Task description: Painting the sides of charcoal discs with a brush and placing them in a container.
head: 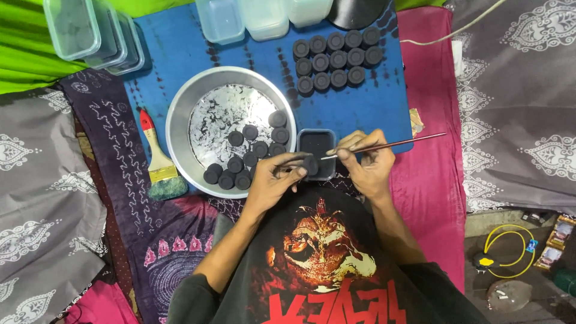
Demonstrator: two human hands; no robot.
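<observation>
**Closely held: a black disc under a fine brush**

Up close to our chest, our left hand (273, 179) pinched a small black disc (310, 164) between thumb and fingertips, holding it just above the near edge of a small square tub (317, 144) filled with black liquid. Our right hand (364, 161) was closed in a pinch around a thin brush (390, 145), whose tip met the disc while its handle pointed away to the right. Just left of the tub sat a round metal basin (180, 120), streaked with black and carrying a loose cluster of similar black discs (249, 157) along its near side. Farther out on the blue cloth (384, 102), more discs (336, 60) lay in neat rows. A wide paintbrush (158, 159) with a red-tipped handle rested left of the basin, and clear plastic boxes (96, 33) stood along the far edge.
</observation>
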